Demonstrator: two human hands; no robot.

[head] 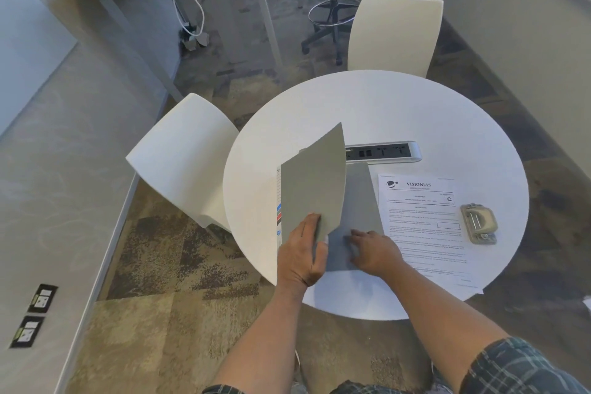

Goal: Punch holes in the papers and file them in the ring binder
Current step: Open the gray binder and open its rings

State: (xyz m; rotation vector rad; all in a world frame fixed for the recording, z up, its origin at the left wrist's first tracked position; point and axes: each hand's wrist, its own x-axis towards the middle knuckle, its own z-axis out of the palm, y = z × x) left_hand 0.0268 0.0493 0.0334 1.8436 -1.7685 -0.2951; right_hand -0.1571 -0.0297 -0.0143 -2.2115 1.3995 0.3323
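The left hand (300, 253) has its grip pinched on the near edge of the ring binder's (355, 211) front cover (311, 189), thumb on top, holding it lifted and tilted up to the left. The right hand (372, 251) lies flat with fairly straight fingers on the grey inside of the back cover, pressing it down; its grip holds nothing.

The binder sits at the near left of the round white counter (383, 105), its long axis running away from the person toward the power strip (382, 151) set in the counter. The cover looks like stiff board, light enough for 1 hand, bowing slightly; the free edge where it is held seems the sensible place. The rings are hidden behind the raised cover.

Just right of the binder, touching its edge, lies a printed stack of papers (422, 224), long axis also pointing away, heading at the far end. These will be thin and floppy, best squared and lifted by both sides. The hole punch (478, 223) rests on the stack's right margin, a compact metal thing, likely heavy.

2 white chairs (185, 157) stand by the counter.
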